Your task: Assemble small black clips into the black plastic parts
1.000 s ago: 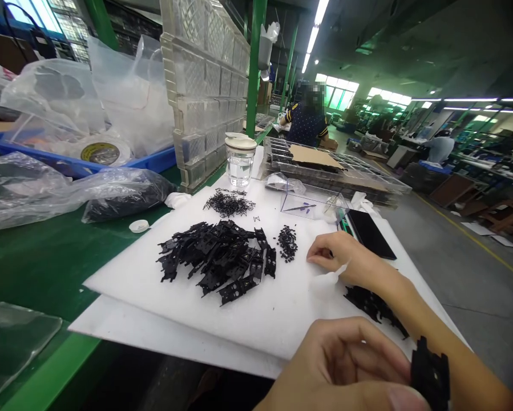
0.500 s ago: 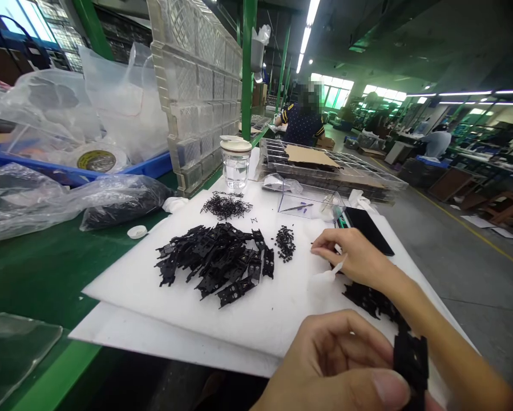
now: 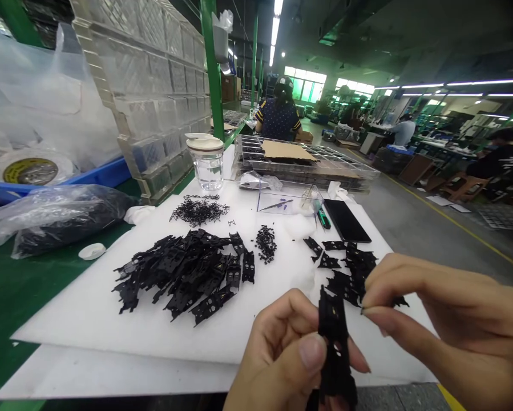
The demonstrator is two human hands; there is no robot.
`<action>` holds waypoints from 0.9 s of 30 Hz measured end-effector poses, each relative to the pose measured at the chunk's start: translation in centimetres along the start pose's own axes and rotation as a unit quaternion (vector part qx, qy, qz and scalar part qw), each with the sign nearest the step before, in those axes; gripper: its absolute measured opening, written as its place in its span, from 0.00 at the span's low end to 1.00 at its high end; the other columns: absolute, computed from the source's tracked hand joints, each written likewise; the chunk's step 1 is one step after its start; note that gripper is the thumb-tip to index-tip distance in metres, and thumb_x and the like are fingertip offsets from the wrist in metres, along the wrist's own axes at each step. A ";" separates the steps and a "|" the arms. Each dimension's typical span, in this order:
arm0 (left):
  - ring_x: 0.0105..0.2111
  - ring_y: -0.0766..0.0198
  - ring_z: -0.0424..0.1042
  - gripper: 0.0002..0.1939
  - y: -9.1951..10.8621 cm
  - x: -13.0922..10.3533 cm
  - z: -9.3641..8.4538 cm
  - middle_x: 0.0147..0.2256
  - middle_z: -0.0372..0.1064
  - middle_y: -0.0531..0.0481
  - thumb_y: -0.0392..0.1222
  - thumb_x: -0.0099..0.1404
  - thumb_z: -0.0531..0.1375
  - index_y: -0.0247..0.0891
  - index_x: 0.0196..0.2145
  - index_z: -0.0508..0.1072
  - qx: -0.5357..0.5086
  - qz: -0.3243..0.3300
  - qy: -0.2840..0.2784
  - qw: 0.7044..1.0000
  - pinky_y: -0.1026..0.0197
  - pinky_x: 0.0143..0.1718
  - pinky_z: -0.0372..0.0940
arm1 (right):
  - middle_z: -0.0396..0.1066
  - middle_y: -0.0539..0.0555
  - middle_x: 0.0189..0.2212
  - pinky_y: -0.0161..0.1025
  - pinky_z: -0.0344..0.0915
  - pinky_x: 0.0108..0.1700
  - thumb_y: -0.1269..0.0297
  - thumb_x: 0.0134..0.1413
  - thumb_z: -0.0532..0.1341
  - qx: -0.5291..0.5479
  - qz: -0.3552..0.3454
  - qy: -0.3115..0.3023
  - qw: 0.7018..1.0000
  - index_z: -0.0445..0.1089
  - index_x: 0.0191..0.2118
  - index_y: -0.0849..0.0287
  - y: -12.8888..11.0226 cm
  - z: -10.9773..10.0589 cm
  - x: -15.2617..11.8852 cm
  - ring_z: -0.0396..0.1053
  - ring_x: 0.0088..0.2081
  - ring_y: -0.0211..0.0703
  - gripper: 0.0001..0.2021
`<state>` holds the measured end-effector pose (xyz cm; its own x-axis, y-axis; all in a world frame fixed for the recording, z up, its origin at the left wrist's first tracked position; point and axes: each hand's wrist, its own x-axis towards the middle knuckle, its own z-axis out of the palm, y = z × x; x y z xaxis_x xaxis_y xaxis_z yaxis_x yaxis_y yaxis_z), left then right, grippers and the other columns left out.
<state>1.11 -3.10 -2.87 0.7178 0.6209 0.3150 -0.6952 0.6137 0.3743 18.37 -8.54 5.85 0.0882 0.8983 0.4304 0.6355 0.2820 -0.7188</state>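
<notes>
In the head view my left hand (image 3: 288, 348) grips a flat black plastic part (image 3: 335, 348) with holes in it, upright between thumb and fingers. To its right my right hand (image 3: 427, 308) is closed in a pinch, a short gap from the part. A tiny dark speck shows at its fingertips, too small to name. Behind the hands lies a group of similar black plastic parts (image 3: 346, 268), partly hidden by my right hand. A larger heap of them (image 3: 188, 268) lies to the left, beside a small pile of tiny black pieces (image 3: 266, 244).
Thin black wire-like clips (image 3: 200, 211) lie behind the heap on the white foam sheet (image 3: 153, 342). Further back stand a lidded jar (image 3: 208, 165), a clear box (image 3: 288, 200), a green-handled cutter (image 3: 323, 218) and a black slab (image 3: 347, 221). Stacked trays (image 3: 307, 165) rise behind.
My right hand has come back from the far right of the foam to beside the part in my left hand. That part now shows more fully. The view has shifted right.
</notes>
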 end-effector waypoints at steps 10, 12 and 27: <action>0.19 0.76 0.72 0.07 0.4 0.4 0.3 0.37 0.81 0.49 0.44 0.72 0.64 0.38 0.38 0.72 0.024 0.003 0.049 0.999 0.78 0.19 0.63 | 0.77 0.47 0.25 0.33 0.71 0.31 0.66 0.62 0.69 0.038 -0.017 -0.073 0.996 0.75 0.31 0.51 -1.0 1.8 1.2 0.75 0.27 0.38 0.07; 0.17 0.76 0.70 0.12 0.8 0.4 0.7 0.32 0.79 0.51 0.46 0.69 0.67 0.38 0.35 0.70 0.052 -0.012 0.084 0.995 0.77 0.17 0.60 | 0.76 0.46 0.25 0.31 0.71 0.31 0.67 0.61 0.69 0.035 -0.019 -0.063 0.997 0.75 0.31 0.51 -1.1 2.0 1.3 0.75 0.27 0.36 0.08; 0.15 0.74 0.69 0.19 1.1 0.8 1.3 0.27 0.77 0.52 0.49 0.63 0.72 0.38 0.31 0.67 0.100 -0.020 0.162 0.981 0.74 0.15 0.57 | 0.75 0.45 0.25 0.30 0.69 0.32 0.66 0.64 0.68 0.040 -0.019 -0.015 0.999 0.75 0.31 0.51 -0.7 2.5 0.7 0.74 0.28 0.34 0.08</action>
<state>0.91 -2.58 -1.03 0.6716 0.7407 0.0140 -0.6219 0.5535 0.5540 16.06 -7.34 5.32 0.0419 0.8959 0.4422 0.5750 0.3403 -0.7440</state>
